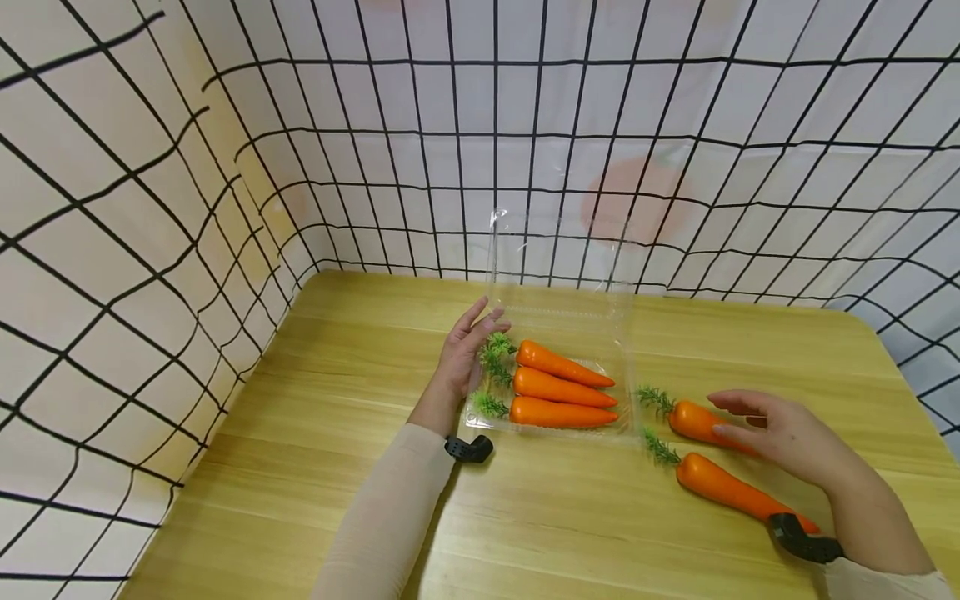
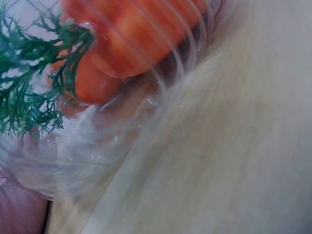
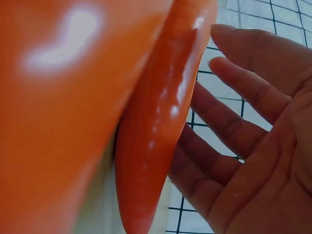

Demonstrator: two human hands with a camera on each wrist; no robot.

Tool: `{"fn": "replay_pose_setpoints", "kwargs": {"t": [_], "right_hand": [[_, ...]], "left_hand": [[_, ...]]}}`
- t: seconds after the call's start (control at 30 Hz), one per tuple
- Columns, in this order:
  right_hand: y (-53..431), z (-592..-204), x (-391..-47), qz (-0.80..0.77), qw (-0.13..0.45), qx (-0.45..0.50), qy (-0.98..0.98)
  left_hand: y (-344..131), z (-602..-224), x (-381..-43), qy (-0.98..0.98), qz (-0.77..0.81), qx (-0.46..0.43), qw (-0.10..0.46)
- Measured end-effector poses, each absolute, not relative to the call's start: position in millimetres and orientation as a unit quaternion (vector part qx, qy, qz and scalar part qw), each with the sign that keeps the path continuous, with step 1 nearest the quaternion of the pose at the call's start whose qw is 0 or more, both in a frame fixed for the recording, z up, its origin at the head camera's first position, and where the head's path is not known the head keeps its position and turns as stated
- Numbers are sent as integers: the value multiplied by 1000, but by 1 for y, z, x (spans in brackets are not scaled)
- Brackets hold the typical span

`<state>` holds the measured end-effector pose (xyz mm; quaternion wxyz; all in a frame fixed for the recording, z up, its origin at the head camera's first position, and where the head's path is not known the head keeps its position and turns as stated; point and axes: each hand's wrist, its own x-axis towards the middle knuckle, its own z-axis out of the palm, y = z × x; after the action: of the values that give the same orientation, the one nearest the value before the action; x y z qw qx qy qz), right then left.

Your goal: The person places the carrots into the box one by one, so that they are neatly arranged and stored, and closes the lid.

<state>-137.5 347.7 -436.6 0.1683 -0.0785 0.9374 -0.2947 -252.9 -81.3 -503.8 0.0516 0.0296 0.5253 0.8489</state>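
A clear plastic clamshell box (image 1: pixel 622 429) lies with its lid raised at the back. Inside it, three orange toy carrots (image 1: pixel 566 412) rest side by side, green tops to the left. My left hand (image 1: pixel 459 354) is at the box's left side, fingers extended beside the leafy tops; little of it shows in the left wrist view. To the right of the box, two more carrots lie on the table. My right hand (image 1: pixel 795 433) is over the farther carrot (image 1: pixel 692 421), fingers loosely spread about it in the right wrist view (image 3: pixel 156 122). The nearer carrot (image 1: pixel 731 486) lies beneath the wrist.
The wooden table (image 1: pixel 337 400) is bordered at the back and left by black wire grid (image 1: pixel 420 133) with white cloth behind it. The raised lid (image 1: pixel 558 258) stands close to the rear grid. Each wrist wears a black camera strap (image 1: pixel 468 450).
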Motion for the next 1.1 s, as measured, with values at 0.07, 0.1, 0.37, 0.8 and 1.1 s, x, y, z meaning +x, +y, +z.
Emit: {"fn": "replay_pose_setpoints", "kwargs": {"t": [0.07, 0.1, 0.37, 0.8, 1.1], "right_hand": [[351, -439, -136, -292, 171, -83, 938], [352, -440, -136, -284, 169, -86, 940], [356, -445, -136, -269, 182, -101, 940], [355, -448, -135, -273, 185, -84, 940], [352, -435, -134, -297, 127, -56, 945]], "left_hand": [[-82, -504, -253, 523, 850, 30, 51], [-82, -504, -253, 522, 851, 30, 50], [-82, -504, -252, 521, 852, 34, 51], [-82, -503, -252, 521, 851, 34, 57], [-82, -503, -252, 523, 850, 35, 56]]}}
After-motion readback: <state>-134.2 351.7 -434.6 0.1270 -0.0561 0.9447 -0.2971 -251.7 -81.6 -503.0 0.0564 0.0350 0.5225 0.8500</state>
